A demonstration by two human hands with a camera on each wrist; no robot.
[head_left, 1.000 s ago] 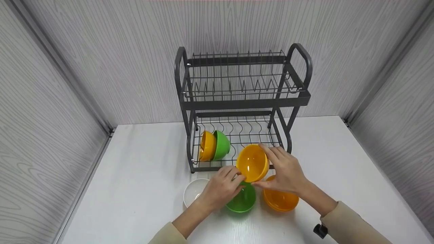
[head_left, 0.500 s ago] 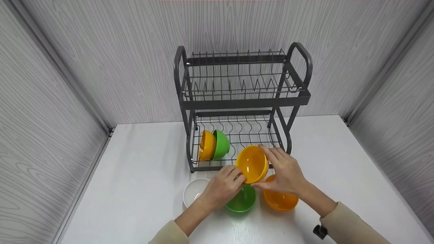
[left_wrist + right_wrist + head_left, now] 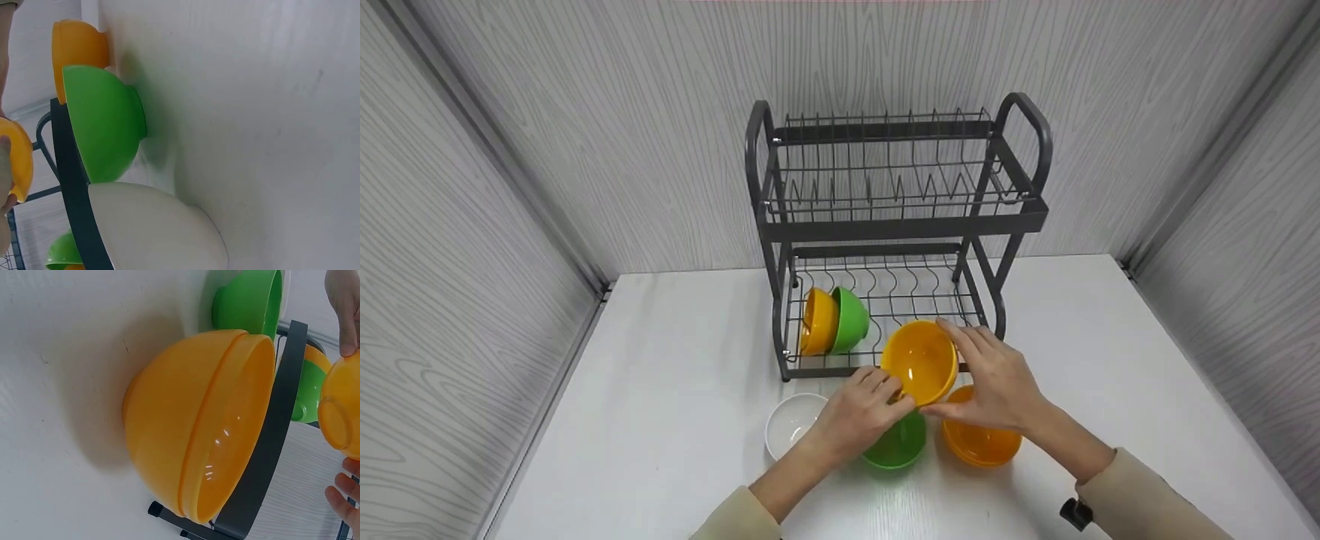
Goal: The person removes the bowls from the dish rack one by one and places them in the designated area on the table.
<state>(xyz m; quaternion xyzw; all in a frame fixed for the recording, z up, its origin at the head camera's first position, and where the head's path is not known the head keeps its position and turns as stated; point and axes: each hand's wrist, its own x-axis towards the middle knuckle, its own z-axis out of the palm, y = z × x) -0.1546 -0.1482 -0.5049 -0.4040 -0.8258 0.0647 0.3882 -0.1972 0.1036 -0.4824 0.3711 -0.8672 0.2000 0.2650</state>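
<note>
Both hands hold a yellow bowl (image 3: 921, 361), tilted with its inside toward the head camera, in front of the dish rack's lower shelf. The left hand (image 3: 859, 411) pinches its lower left rim. Around its right side the right hand (image 3: 994, 379) holds it, fingers at the upper rim and thumb below. In the right wrist view the underside of the held bowl (image 3: 340, 416) shows its round foot. Below the hands, a green bowl (image 3: 896, 444) and stacked orange bowls (image 3: 982, 442) stand on the table, with a white bowl (image 3: 791, 426) partly behind the left forearm.
A dark two-tier dish rack (image 3: 900, 229) stands behind the hands. On the left of its lower shelf, an orange bowl (image 3: 819, 322) and a green bowl (image 3: 851, 321) rest on their sides. The white table (image 3: 675, 390) meets grey panels (image 3: 675, 150) at the back and sides.
The yellow bowl has shifted slightly right and its opening faces the camera a little more. The left fingers and thumb have moved slightly right along its lower rim. The other bowls stay put.
</note>
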